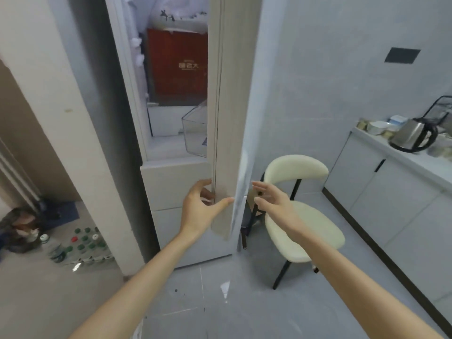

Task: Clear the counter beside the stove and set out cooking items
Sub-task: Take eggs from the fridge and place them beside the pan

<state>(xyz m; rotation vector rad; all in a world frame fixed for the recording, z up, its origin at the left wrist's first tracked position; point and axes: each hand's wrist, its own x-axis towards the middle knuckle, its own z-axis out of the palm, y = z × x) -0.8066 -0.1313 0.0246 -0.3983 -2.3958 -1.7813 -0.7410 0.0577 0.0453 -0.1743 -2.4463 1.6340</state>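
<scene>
I stand in front of a white fridge whose upper door [225, 118] is swung open, edge-on to me. My left hand [199, 209] grips the lower edge of that door, fingers wrapped behind it and thumb across the front. Just right of the door edge hovers my right hand [271, 199], fingers spread, holding nothing. Inside the fridge I see a red box [177, 64] on an upper shelf and a clear plastic door bin [195, 129]. The counter [415, 159] at the far right carries a steel kettle [413, 137] and white bowls [378, 127].
A cream chair with black legs [300, 209] stands close behind the open door on the right. Several bottles with green caps [83, 243] sit on the floor at the left next to a white pillar [80, 143]. Grey cabinet fronts [391, 194] run under the counter.
</scene>
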